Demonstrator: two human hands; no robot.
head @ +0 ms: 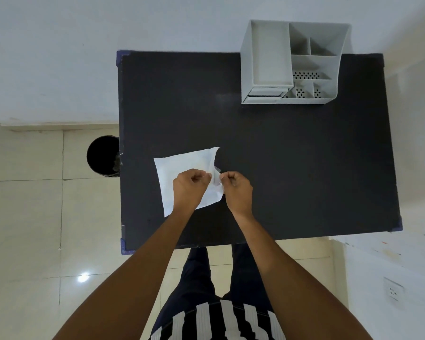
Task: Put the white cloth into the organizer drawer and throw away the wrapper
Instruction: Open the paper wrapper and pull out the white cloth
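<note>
Right now both hands pinch the same white packet at its right-hand edge: the left hand has thumb and forefinger pressed together on the material, and the right hand pinches the crumpled edge just beside it, so the two sets of fingertips nearly meet. Between them the wrapper is puckered and slightly lifted, with a clear plastic flap showing at the pinch. Whether the white cloth is still fully inside cannot be told; only a flat white sheet shows, spreading away to the left of the grip and lying on the black table. Its upper right corner curls up just beyond the fingers.

Farther out, up and to the right of the hands, the grey organizer stands at the table's far edge, well apart from the packet, its small drawer facing the person at the lower left front. Off the table's left side, level with the grip, a black bin sits on the tiled floor.
</note>
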